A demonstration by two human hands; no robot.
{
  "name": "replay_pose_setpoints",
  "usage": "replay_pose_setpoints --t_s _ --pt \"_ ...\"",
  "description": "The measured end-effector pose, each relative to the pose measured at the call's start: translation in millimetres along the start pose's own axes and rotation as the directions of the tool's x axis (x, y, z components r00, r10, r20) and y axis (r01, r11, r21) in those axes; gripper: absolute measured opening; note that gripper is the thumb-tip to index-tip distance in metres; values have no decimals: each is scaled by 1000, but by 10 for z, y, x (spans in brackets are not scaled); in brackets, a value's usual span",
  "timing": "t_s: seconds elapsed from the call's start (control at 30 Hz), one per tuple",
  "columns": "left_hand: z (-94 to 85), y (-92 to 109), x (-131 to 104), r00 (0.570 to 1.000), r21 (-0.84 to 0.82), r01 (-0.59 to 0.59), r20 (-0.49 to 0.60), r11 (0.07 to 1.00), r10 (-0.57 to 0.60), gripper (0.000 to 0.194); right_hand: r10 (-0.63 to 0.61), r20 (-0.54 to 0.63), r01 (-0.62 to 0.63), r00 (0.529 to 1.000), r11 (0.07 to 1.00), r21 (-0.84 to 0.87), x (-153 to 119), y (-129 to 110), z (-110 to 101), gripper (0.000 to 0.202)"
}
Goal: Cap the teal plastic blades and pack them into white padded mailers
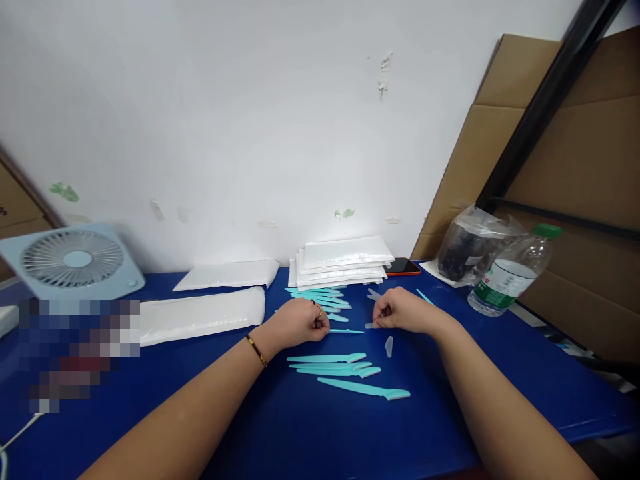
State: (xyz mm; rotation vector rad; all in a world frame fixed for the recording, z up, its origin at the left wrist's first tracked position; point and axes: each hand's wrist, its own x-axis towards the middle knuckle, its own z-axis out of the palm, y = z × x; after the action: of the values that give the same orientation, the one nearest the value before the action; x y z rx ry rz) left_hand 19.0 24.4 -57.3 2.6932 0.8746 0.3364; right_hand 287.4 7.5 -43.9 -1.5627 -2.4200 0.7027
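Note:
My left hand [303, 321] is closed on the handle end of a thin turquoise stick [347, 331], which points right. My right hand [393, 310] pinches a small translucent cap [370, 326] just beyond the stick's tip; the two are apart. Another clear cap [389, 346] lies below my right hand, and a further clear piece [373, 294] is above it. Several turquoise sticks with wider ends [335, 367] lie nearer me, one [364, 388] slightly apart. More turquoise sticks [325, 297] spread behind my left hand.
White padded packets [343, 257] are stacked by the wall, with a phone [404, 267] beside them. Two more packets [210, 313] lie left. A fan [75, 260] stands far left; a bottle [510, 277] and a bagged dark item [463, 247] stand right on the blue table [280, 433].

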Motion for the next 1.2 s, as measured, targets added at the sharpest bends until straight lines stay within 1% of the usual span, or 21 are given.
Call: replay_pose_setpoints --t_s 0.1,0.17,0.23,0.3,0.37,0.43,0.63,0.8,0.87,0.93,1.0,1.07,1.1,1.13,1.17,1.2 --pt "-4 4 0 1000 4 20 -3 1000 -20 14 17 -78 -19 997 1000 -18 35 47 -2 18" --pt "-5 3 -1 1000 13 20 -6 1000 -20 14 12 -98 -13 995 1000 -11 38 57 1 23" --pt "-5 4 -1 1000 25 15 -12 1000 -14 14 -15 -64 15 998 1000 -2 30 57 6 25" --pt "-7 7 -1 1000 35 13 -17 999 -12 14 -46 -23 46 999 999 5 18 56 10 19" --pt "-11 14 -2 1000 42 12 -18 999 -12 13 -55 0 55 998 998 27 8 53 11 15" --pt "-16 20 -3 1000 51 7 -20 999 -6 13 -60 14 59 998 997 51 3 41 12 16" --pt "-15 19 -1 1000 72 2 -25 997 0 13 -133 24 132 991 990 47 9 -81 42 17" --pt "10 0 8 1000 103 1 -21 995 1 14 -223 0 223 975 974 38 57 -202 134 16" --pt "26 -14 14 999 141 -4 -40 990 9 15 -242 -24 243 970 969 33 102 -250 184 16" --pt "38 -24 21 996 228 8 -85 974 12 21 -233 -76 235 969 972 16 145 -285 213 17" --pt "37 -21 25 987 317 55 -162 947 -3 25 -205 -156 207 966 978 1 152 -288 191 17" --pt "22 0 21 973 319 105 -227 942 -32 23 -182 -194 189 964 982 14 101 -245 110 18" --pt "12 15 15 970 270 118 -236 956 -54 21 -176 -169 184 970 982 34 56 -206 54 19" --pt "0 32 7 973 190 119 -216 975 -76 19 -171 -109 179 979 982 61 4 -158 -4 21" --pt "-12 47 -3 981 89 112 -166 990 -96 19 -166 -9 166 986 982 85 -49 -106 -57 24" --pt "-22 60 -13 990 -20 105 -92 994 -106 21 -148 94 138 985 985 103 -95 -56 -100 28"
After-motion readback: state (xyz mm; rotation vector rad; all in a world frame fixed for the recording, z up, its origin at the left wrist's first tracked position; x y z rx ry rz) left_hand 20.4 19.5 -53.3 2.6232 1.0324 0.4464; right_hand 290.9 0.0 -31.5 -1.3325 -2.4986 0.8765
